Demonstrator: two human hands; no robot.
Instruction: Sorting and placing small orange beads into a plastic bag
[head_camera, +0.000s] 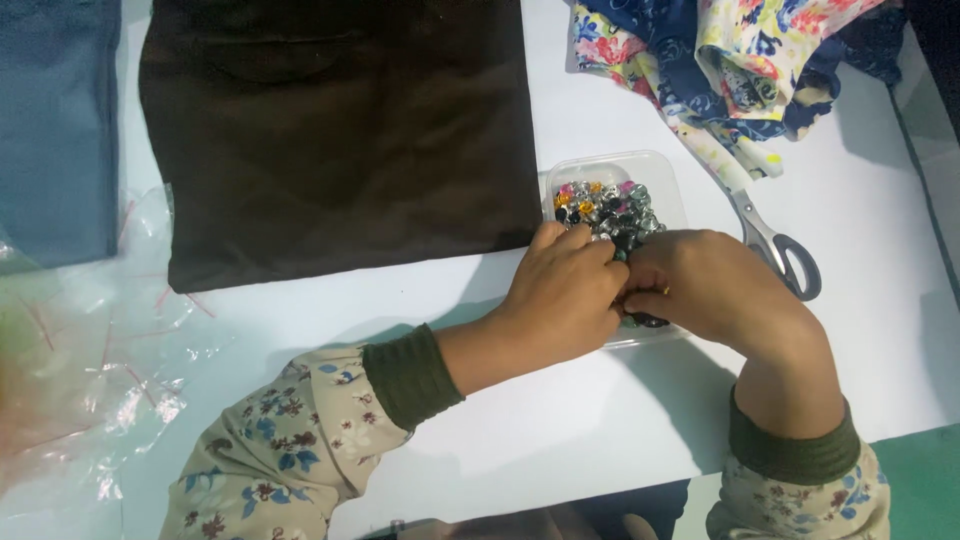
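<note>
Head view: both hands meet over the clear plastic tray (668, 190) of colourful beads (605, 208), left hand (565, 290) and right hand (700, 285) curled, fingertips pinching among beads; what they hold is hidden.

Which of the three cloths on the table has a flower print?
The crumpled cloth at top right, above the scissors. The dark brown cloth and blue cloth are both plain and lie flat.

Dark brown folded cloth (335, 135) mid white desk (560, 420); blue cloth (55, 125) left of it; floral fabric heap (740, 60), grey-handled scissors (775, 245) right; crinkled clear plastic bags (85, 370) lower left.
</note>
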